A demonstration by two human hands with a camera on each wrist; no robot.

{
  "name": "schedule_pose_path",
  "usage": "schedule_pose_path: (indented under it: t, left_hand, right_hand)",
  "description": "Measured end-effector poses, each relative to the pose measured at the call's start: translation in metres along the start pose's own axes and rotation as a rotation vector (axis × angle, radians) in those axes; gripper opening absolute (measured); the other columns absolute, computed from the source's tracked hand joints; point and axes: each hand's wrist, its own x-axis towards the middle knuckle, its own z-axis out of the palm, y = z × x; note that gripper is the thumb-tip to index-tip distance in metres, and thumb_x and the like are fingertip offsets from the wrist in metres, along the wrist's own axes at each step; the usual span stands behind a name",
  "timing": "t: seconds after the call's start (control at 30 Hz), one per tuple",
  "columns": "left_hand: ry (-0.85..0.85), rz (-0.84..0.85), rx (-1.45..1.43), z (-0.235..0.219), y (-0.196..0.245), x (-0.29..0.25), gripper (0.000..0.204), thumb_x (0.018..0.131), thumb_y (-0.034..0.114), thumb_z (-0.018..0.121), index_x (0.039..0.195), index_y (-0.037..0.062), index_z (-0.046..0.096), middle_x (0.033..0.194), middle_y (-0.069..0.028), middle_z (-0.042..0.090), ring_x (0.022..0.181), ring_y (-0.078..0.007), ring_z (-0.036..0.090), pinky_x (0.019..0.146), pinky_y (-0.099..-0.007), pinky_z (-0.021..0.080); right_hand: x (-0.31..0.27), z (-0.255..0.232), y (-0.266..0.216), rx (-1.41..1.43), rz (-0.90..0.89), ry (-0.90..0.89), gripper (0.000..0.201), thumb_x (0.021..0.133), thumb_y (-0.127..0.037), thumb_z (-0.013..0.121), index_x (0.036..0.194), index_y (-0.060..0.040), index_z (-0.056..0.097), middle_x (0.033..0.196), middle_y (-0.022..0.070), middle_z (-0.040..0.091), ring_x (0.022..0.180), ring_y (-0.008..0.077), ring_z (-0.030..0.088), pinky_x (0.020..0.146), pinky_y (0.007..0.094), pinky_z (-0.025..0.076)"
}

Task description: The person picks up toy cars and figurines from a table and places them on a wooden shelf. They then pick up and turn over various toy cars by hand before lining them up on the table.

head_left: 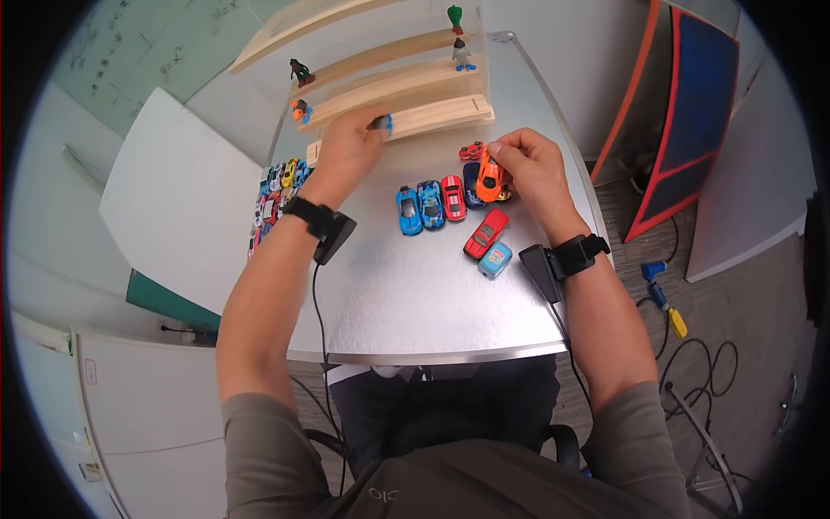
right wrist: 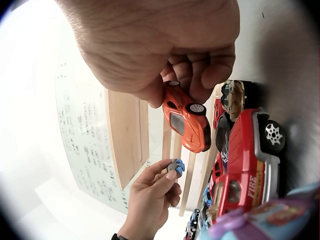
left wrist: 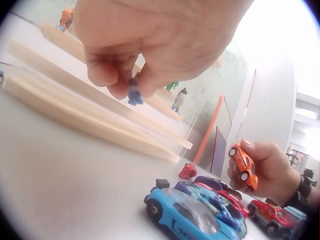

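Observation:
My left hand [head_left: 348, 145] pinches a small grey and blue figure [head_left: 381, 124] between thumb and fingers, above the lowest wooden ledge [head_left: 441, 113] of the rack. In the left wrist view the figure [left wrist: 135, 91] hangs from the fingertips. My right hand [head_left: 538, 169] grips an orange toy car [head_left: 489, 176] by one end, raised over the right part of the car row. The right wrist view shows that car [right wrist: 186, 119] tilted below the fingers. Beside it lie a red car [head_left: 453, 198], a patterned blue car [head_left: 430, 204] and a light blue car [head_left: 409, 210].
A red fire car [head_left: 486, 233] and a light blue toy [head_left: 494, 259] lie nearer the front. Many small cars [head_left: 281, 177] crowd the table's left edge. Several figures stand on the rack, among them a penguin [head_left: 462, 56] and a green-topped one [head_left: 456, 19].

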Motion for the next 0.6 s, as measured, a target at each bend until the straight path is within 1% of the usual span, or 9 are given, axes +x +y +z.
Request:
schedule_pose_path:
  t: [0.07,0.17,0.23,0.27,0.33,0.47,0.53,0.57,0.6]
  left_hand:
    - [0.027,0.009,-0.008,-0.011,-0.005,-0.014,0.031,0.093,0.002,0.064,0.123,-0.0004,0.066,0.099,-0.0066,0.069,0.090,-0.0129,0.061,0.082,-0.0270,0.049]
    - [0.046,-0.068,-0.057,-0.036,-0.018,-0.035,0.030,0.093,0.000,0.063,0.123,-0.0002,0.067,0.100,-0.0058,0.069,0.091,-0.0125,0.060,0.083,-0.0270,0.049]
    - [0.120,-0.049,0.062,-0.048,-0.031,-0.044,0.031,0.093,-0.001,0.064,0.123,0.0000,0.068,0.101,-0.0049,0.069,0.089,-0.0125,0.060,0.082,-0.0272,0.050]
    - [0.122,-0.051,0.066,-0.054,-0.034,-0.048,0.031,0.093,-0.001,0.064,0.123,0.0000,0.068,0.101,-0.0049,0.069,0.089,-0.0125,0.060,0.082,-0.0272,0.050]
    - [0.121,-0.164,0.065,-0.062,-0.040,-0.051,0.033,0.090,0.001,0.063,0.122,0.0012,0.068,0.107,-0.0179,0.070,0.092,-0.0286,0.068,0.086,-0.0344,0.053]
    - [0.148,-0.200,0.090,-0.066,-0.045,-0.051,0.032,0.090,0.002,0.064,0.122,0.0023,0.068,0.105,-0.0175,0.070,0.092,-0.0288,0.068,0.085,-0.0341,0.053]
    - [0.158,-0.250,0.044,-0.065,-0.045,-0.050,0.032,0.090,0.003,0.066,0.122,0.0030,0.068,0.107,-0.0179,0.070,0.094,-0.0299,0.067,0.086,-0.0349,0.053]
    - [0.159,-0.250,0.043,-0.064,-0.049,-0.049,0.032,0.090,0.003,0.066,0.122,0.0030,0.068,0.107,-0.0179,0.070,0.094,-0.0299,0.067,0.086,-0.0349,0.053]
    - [0.168,-0.189,0.096,-0.063,-0.053,-0.048,0.032,0.090,0.003,0.066,0.122,0.0029,0.068,0.107,-0.0182,0.070,0.093,-0.0306,0.067,0.085,-0.0351,0.053]
  right_hand:
    - [0.002,-0.001,0.002,-0.008,-0.010,-0.004,0.015,0.092,-0.013,0.070,0.091,0.0025,0.068,0.076,0.0039,0.067,0.062,0.0074,0.059,0.055,0.0243,0.048]
    - [-0.001,0.001,-0.002,-0.003,0.011,-0.012,0.015,0.092,-0.012,0.070,0.092,0.0025,0.068,0.077,0.0039,0.067,0.062,0.0071,0.058,0.054,0.0240,0.047]
    - [-0.003,0.004,-0.006,0.003,0.014,0.013,0.014,0.092,-0.012,0.070,0.092,0.0025,0.068,0.077,0.0035,0.067,0.061,0.0068,0.058,0.054,0.0237,0.046]
    - [-0.003,0.004,-0.006,0.006,0.013,0.009,0.014,0.092,-0.012,0.070,0.092,0.0025,0.068,0.077,0.0035,0.067,0.061,0.0068,0.058,0.054,0.0237,0.046]
    - [-0.002,0.002,-0.004,0.001,0.014,0.000,0.014,0.092,-0.012,0.070,0.093,0.0027,0.068,0.077,0.0036,0.067,0.062,0.0068,0.058,0.054,0.0236,0.046]
    - [0.000,0.001,0.001,0.009,0.010,-0.009,0.015,0.092,-0.011,0.070,0.093,0.0030,0.068,0.077,0.0038,0.067,0.062,0.0068,0.058,0.054,0.0237,0.047]
    - [0.002,0.001,0.003,0.003,0.004,0.003,0.015,0.092,-0.011,0.070,0.094,0.0031,0.068,0.077,0.0039,0.067,0.062,0.0068,0.058,0.054,0.0238,0.046]
    - [0.002,0.001,0.002,0.002,0.003,0.002,0.015,0.092,-0.011,0.070,0.094,0.0031,0.068,0.077,0.0039,0.067,0.062,0.0068,0.058,0.054,0.0238,0.046]
    - [0.001,0.001,0.001,-0.003,0.002,0.001,0.014,0.093,-0.011,0.070,0.093,0.0030,0.067,0.077,0.0037,0.067,0.061,0.0068,0.058,0.054,0.0239,0.046]
